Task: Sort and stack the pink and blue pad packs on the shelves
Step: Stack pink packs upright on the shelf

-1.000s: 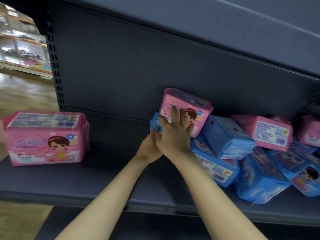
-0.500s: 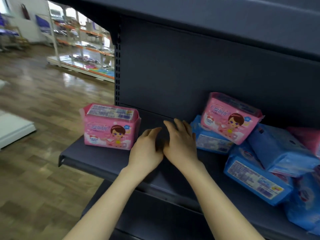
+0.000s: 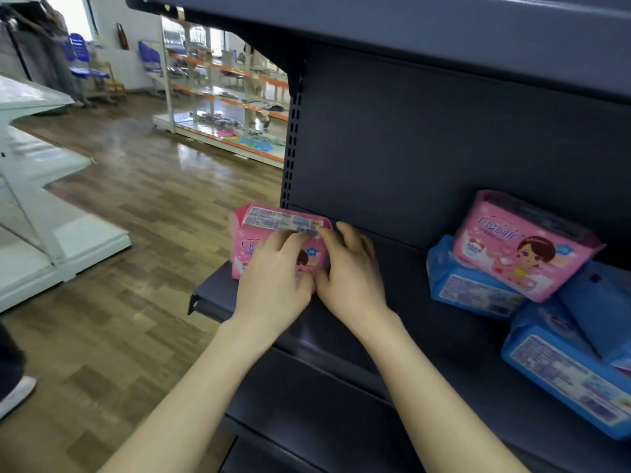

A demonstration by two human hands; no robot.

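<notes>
A pink pad pack (image 3: 273, 218) stands upright at the left end of the dark shelf (image 3: 426, 336). My left hand (image 3: 273, 278) lies over its front face with fingers spread up to the top edge. My right hand (image 3: 348, 271) grips the pack's right end, index on the top label and thumb low on the front. To the right, a second pink pack (image 3: 522, 247) leans on a blue pack (image 3: 467, 288). Two more blue packs (image 3: 563, 373) (image 3: 601, 308) lie tumbled at the right edge.
An upper shelf (image 3: 444, 25) overhangs the work area. The shelf's left end drops off to a wooden floor. White shelving (image 3: 34, 216) stands at the left, orange-trimmed racks (image 3: 225, 97) lie far back, and someone's shoe (image 3: 13, 394) shows at the lower left.
Both hands have left the pile on the right, crossed the bare shelf to the left and now rest on the lone pink pack. The view has swung left with them.
</notes>
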